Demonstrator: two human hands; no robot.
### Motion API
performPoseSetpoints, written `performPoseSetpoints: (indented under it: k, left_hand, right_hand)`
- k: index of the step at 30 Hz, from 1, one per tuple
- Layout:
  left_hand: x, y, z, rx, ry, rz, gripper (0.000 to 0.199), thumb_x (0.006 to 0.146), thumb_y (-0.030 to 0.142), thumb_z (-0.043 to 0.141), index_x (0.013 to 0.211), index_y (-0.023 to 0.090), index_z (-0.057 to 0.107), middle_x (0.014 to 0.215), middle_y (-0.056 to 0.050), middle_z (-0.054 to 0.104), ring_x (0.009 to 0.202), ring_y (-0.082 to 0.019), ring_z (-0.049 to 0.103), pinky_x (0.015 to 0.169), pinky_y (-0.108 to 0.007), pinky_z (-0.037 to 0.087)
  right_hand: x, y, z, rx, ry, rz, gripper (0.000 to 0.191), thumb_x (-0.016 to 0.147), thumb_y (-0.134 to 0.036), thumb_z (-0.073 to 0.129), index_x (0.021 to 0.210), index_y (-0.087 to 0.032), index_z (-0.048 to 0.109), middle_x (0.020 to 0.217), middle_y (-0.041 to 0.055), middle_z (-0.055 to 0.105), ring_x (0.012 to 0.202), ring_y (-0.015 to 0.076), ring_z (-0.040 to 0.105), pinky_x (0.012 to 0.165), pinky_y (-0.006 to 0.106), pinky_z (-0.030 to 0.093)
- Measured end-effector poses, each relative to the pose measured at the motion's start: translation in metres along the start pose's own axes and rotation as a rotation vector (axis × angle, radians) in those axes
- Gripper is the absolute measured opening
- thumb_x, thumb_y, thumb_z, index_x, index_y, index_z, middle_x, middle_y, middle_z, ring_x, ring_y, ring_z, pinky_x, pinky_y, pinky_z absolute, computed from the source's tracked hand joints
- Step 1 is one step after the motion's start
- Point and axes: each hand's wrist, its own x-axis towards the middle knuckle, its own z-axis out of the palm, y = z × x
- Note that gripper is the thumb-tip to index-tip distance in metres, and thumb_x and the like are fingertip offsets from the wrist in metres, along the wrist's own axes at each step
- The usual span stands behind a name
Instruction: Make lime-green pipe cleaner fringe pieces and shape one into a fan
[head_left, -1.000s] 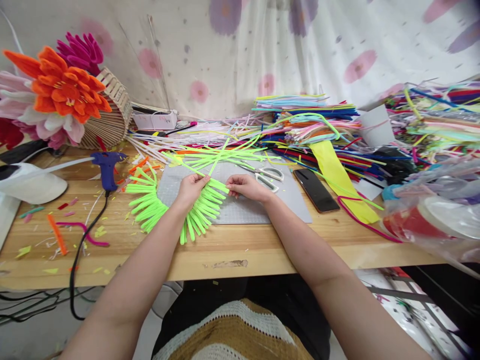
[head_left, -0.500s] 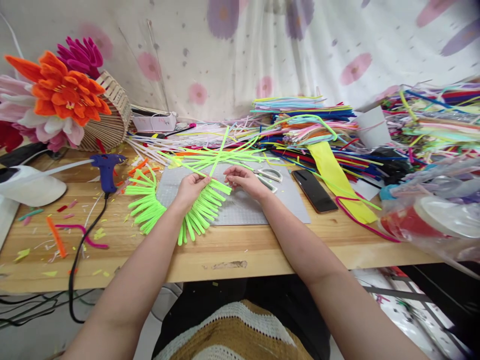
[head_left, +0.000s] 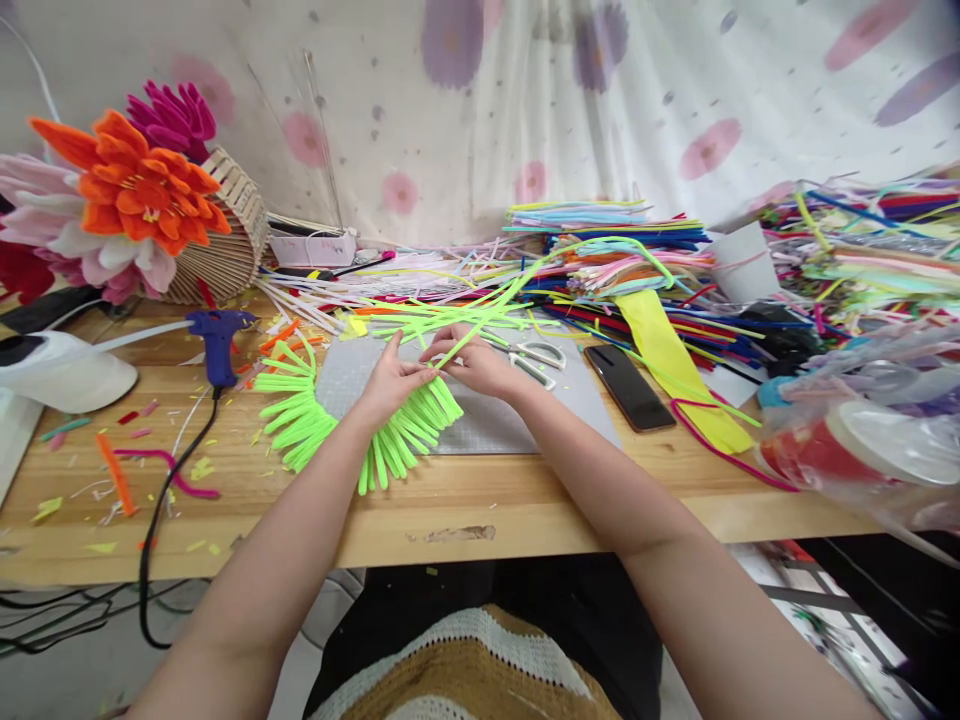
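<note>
Currently, the left hand (head_left: 394, 385) is closed in a pinch on the right-hand end of a lime-green fringe (head_left: 394, 450), a curved row of narrow looped strips. The fringe bends under the left wrist and forearm, partly hidden there; its far end lies to the left, on the wooden table (head_left: 517, 505), while the held end is over the grey mat (head_left: 559, 425). The right hand (head_left: 478, 362) is close against the left, fingers bent and fingertips meeting near the same end — a single green stem (head_left: 456, 347) slants up across its fingers; cannot tell whether these are gripping it. Scissors (head_left: 556, 352) lie just beyond the right hand, pale handles toward the right. Loose green stems (head_left: 495, 318) are heaped behind both hands. A dark phone (head_left: 628, 388) rests right of the mat, near a yellow strip (head_left: 679, 370). Well to the left: a blue glue gun (head_left: 217, 348) — black cord hanging over the table edge.
</note>
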Motion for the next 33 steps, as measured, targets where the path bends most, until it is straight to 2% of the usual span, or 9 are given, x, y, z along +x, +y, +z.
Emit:
performPoseSetpoints:
  k: [3, 6, 9, 14, 17, 21, 26, 31, 33]
  left_hand:
    - [-0.001, 0.003, -0.001, -0.027, -0.035, 0.023, 0.123, 0.048, 0.029, 0.081, 0.141, 0.014, 0.003, 0.065, 0.004, 0.067, 0.066, -0.013, 0.064, 0.069, -0.024, 0.046]
    - [-0.002, 0.005, -0.001, -0.040, -0.025, 0.049, 0.119, 0.046, 0.027, 0.082, 0.140, 0.014, 0.010, 0.062, 0.005, 0.065, 0.064, -0.013, 0.063, 0.068, -0.025, 0.046]
    - [0.000, 0.005, -0.002, -0.015, 0.071, 0.081, 0.110, 0.046, 0.026, 0.081, 0.137, 0.015, 0.020, 0.062, 0.005, 0.064, 0.062, -0.013, 0.063, 0.066, -0.025, 0.046]
    - [0.003, 0.000, -0.005, 0.094, 0.271, 0.149, 0.085, 0.049, 0.024, 0.078, 0.123, 0.015, 0.038, 0.064, 0.003, 0.063, 0.060, -0.013, 0.061, 0.060, -0.023, 0.045]
    - [0.003, -0.003, -0.004, 0.150, 0.307, 0.165, 0.071, 0.051, 0.023, 0.077, 0.114, 0.016, 0.046, 0.063, 0.002, 0.063, 0.060, -0.013, 0.060, 0.060, -0.023, 0.044]
    - [0.000, -0.001, 0.000, 0.027, 0.296, 0.105, 0.065, 0.048, 0.027, 0.078, 0.108, 0.017, 0.053, 0.067, 0.001, 0.065, 0.063, -0.014, 0.061, 0.064, -0.026, 0.045]
    - [-0.002, 0.005, -0.002, -0.079, 0.319, 0.040, 0.061, 0.042, 0.029, 0.080, 0.097, 0.016, 0.056, 0.067, 0.001, 0.064, 0.065, -0.013, 0.060, 0.066, -0.026, 0.044]
    - [-0.001, 0.005, -0.003, -0.114, 0.239, 0.014, 0.053, 0.040, 0.031, 0.081, 0.084, 0.016, 0.055, 0.058, 0.006, 0.058, 0.055, -0.010, 0.055, 0.058, -0.024, 0.042]
    - [0.000, 0.004, -0.002, -0.108, 0.191, 0.004, 0.052, 0.041, 0.032, 0.081, 0.082, 0.016, 0.054, 0.056, 0.006, 0.057, 0.054, -0.009, 0.054, 0.057, -0.023, 0.041]
  right_hand:
    - [0.007, -0.006, -0.012, -0.231, 0.035, -0.132, 0.016, 0.080, -0.022, 0.053, 0.083, -0.021, 0.068, 0.112, 0.0076, 0.053, 0.110, 0.0210, 0.043, 0.095, 0.039, 0.032]
    - [0.013, -0.012, -0.020, -0.350, -0.051, -0.205, 0.019, 0.084, -0.024, 0.049, 0.083, -0.021, 0.067, 0.103, 0.0069, 0.060, 0.109, 0.0205, 0.045, 0.095, 0.037, 0.030]
    - [0.015, -0.018, -0.021, -0.443, -0.145, -0.106, 0.022, 0.086, -0.027, 0.046, 0.087, -0.019, 0.067, 0.089, 0.0068, 0.065, 0.096, 0.0192, 0.052, 0.088, 0.033, 0.032]
    - [0.009, -0.023, -0.014, -0.493, -0.228, 0.090, 0.027, 0.086, -0.027, 0.041, 0.092, -0.018, 0.066, 0.088, 0.0065, 0.067, 0.076, 0.0154, 0.055, 0.064, 0.025, 0.031]
    - [0.004, -0.028, -0.012, -0.543, -0.298, 0.092, 0.026, 0.084, -0.024, 0.040, 0.088, -0.016, 0.065, 0.084, 0.0072, 0.067, 0.071, 0.0144, 0.054, 0.060, 0.024, 0.027]
    - [0.002, -0.036, -0.009, -0.527, -0.325, 0.096, 0.024, 0.081, -0.021, 0.041, 0.082, -0.014, 0.064, 0.080, 0.0075, 0.066, 0.066, 0.0131, 0.051, 0.059, 0.024, 0.025]
    - [0.000, -0.030, 0.000, -0.289, -0.230, 0.126, 0.022, 0.082, -0.024, 0.043, 0.078, -0.014, 0.062, 0.069, 0.0027, 0.062, 0.058, 0.0093, 0.045, 0.057, 0.023, 0.027]
    - [-0.003, -0.006, 0.002, 0.299, -0.050, 0.326, 0.025, 0.081, -0.034, 0.047, 0.090, -0.015, 0.059, 0.070, 0.0009, 0.060, 0.059, 0.0078, 0.049, 0.056, 0.020, 0.038]
    - [-0.003, -0.001, 0.003, 0.527, -0.037, 0.397, 0.029, 0.076, -0.038, 0.054, 0.095, -0.016, 0.056, 0.074, 0.0008, 0.061, 0.060, 0.0078, 0.051, 0.055, 0.020, 0.043]
